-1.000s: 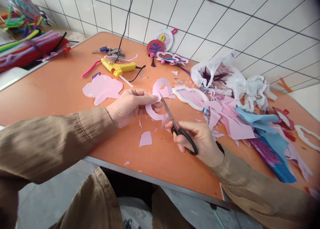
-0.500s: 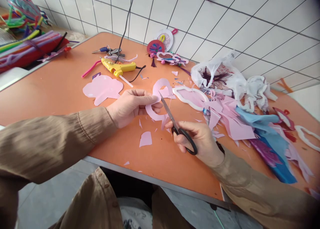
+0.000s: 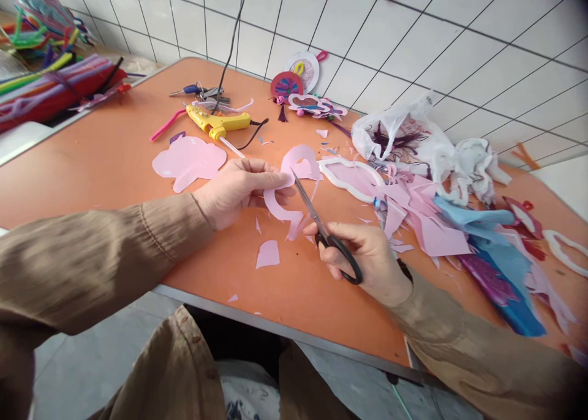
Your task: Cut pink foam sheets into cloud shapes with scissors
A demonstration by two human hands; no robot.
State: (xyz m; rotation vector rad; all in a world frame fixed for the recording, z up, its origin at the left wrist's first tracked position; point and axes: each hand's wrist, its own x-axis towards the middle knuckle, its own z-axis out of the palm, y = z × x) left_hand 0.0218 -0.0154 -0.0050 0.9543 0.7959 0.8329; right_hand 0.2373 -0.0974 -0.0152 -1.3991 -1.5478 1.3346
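Between thumb and fingers, my left hand (image 3: 245, 190) pinches a curved pink paper cutout (image 3: 281, 210) above the table. My right hand (image 3: 365, 258) grips a pair of scissors (image 3: 312, 209) by its black handles. The blades look nearly closed, and their tips lie at the cutout's inner edge, close to my left thumb. A thin pink strip dangles beside the blades. Left of my left hand lies a pink cloud-like paper shape (image 3: 190, 161). Below the cutout rests a small pink scrap (image 3: 267, 254).
A yellow glue gun (image 3: 215, 121) and keys (image 3: 211, 93) lie toward the back. White-rimmed shapes (image 3: 351, 180), pink scraps (image 3: 436, 233), blue material (image 3: 500, 255) and a white plastic bag (image 3: 425, 132) crowd the right. Round ornaments (image 3: 287, 86) lean near the tiled wall.
My left hand has shifted slightly, turning the pink cutout so its lower end swings left. My right hand and the scissors stay nearly in place.
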